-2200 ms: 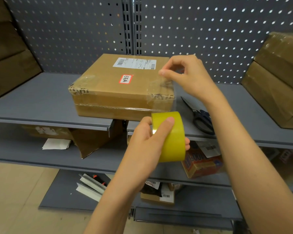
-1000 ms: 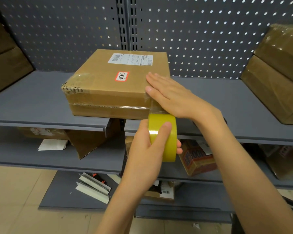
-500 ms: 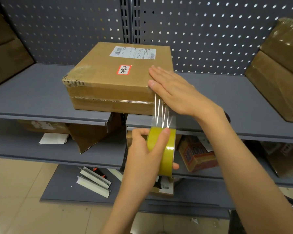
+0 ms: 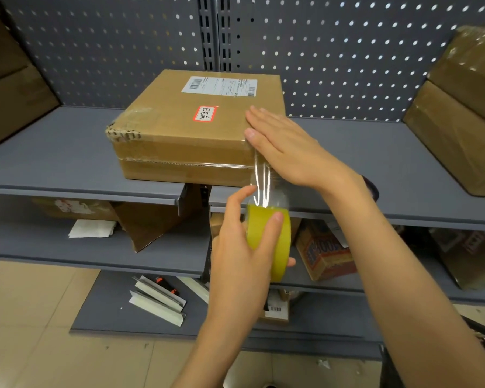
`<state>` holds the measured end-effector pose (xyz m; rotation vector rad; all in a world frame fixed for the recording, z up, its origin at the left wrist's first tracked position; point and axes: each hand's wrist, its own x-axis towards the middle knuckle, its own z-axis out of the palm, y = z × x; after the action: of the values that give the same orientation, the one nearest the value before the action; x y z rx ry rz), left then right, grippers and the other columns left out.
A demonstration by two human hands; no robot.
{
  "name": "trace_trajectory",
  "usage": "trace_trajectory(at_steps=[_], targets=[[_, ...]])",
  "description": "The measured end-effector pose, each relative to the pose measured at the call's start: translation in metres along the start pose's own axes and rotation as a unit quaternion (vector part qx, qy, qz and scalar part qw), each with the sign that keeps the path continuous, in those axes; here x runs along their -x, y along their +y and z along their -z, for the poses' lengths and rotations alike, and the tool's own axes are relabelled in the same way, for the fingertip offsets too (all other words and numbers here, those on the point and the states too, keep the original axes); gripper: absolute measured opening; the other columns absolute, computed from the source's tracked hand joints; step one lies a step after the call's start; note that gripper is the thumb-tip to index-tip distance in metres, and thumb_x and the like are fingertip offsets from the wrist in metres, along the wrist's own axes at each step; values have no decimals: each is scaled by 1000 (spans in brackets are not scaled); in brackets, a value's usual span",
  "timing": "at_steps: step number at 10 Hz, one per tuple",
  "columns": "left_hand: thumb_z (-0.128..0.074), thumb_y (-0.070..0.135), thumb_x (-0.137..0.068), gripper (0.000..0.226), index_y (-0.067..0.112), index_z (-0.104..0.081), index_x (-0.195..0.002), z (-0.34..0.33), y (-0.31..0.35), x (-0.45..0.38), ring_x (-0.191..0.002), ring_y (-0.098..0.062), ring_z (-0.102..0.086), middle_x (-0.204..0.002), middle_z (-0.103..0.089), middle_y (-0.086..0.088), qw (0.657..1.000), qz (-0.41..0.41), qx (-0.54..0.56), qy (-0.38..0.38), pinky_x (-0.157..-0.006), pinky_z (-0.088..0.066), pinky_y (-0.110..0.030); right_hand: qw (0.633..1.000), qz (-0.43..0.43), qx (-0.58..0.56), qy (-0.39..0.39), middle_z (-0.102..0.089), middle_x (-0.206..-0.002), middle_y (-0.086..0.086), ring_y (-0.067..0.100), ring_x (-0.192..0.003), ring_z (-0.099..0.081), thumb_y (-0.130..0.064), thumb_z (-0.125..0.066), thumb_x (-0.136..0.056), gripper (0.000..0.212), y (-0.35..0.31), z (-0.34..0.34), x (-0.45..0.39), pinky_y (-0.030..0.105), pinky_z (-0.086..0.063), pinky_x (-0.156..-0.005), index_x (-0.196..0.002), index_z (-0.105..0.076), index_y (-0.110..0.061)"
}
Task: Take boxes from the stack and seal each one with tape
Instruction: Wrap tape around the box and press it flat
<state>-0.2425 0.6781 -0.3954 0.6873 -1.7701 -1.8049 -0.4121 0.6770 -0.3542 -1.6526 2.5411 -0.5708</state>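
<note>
Two hands work at one box (image 4: 191, 127) in the head view. The box is brown and sits flat on the top shelf (image 4: 53, 161), close to its front edge. It has a white label (image 4: 219, 85) near the back and a small red-edged sticker (image 4: 205, 114) in the middle of its top.

The right hand (image 4: 286, 147) lies flat on the box's right front corner. Its fingers (image 4: 259, 116) are straight and press down on the top. The left hand (image 4: 244, 247) is lower, in front of the shelf edge, and grips the tape roll (image 4: 272, 242). Its fingers are curled round the yellow roll, with the thumb on the outside.

A clear strip (image 4: 262, 186) of tape runs up from the roll to the box corner, under the right hand. It looks stuck to the box there, but the hand hides the spot.

More boxes (image 4: 459, 130) lean at the far right of the top shelf. Something dark (image 4: 371, 187) peeks out behind the right wrist; I can't tell what it is. On the shelf below are a white paper (image 4: 91, 228) and a colourful carton (image 4: 325, 253). White strips (image 4: 157, 298) lie on the bottom shelf. A grey board (image 4: 95, 46) with holes is behind it all.
</note>
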Motion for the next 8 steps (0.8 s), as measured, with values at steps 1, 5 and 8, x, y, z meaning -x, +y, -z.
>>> trace_trajectory(at_steps=[1, 5, 8], targets=[[-62, 25, -91, 43, 37, -45, -128, -1, 0, 0, -61, -17, -69, -79, -67, 0, 1000, 1, -1, 4, -59, -60, -39, 1000, -1, 6, 2, -10, -160, 2, 12, -147, -6, -36, -20, -105, 53, 0, 0, 0, 23, -1, -116, -152, -14, -11], [-62, 25, -90, 47, 37, -41, -131, 0, -2, -1, -64, -18, -70, -87, -70, -2, 1000, 8, 5, -4, -61, -60, -41, 1000, -1, -3, 9, -11, -160, 2, 12, -147, -6, -35, -20, -105, 53, -1, -2, 0, 24, -2, -116, -152, -15, -12], [-59, 22, -93, 41, 38, -45, -129, 4, 1, -7, -59, -23, -71, -98, -65, -2, 999, 43, 1, -27, -58, -59, -34, 1000, 6, -6, 17, -12, -160, 3, 13, -147, -7, -34, -21, -105, 52, 0, -3, -1, 23, -2, -115, -152, -17, -11]])
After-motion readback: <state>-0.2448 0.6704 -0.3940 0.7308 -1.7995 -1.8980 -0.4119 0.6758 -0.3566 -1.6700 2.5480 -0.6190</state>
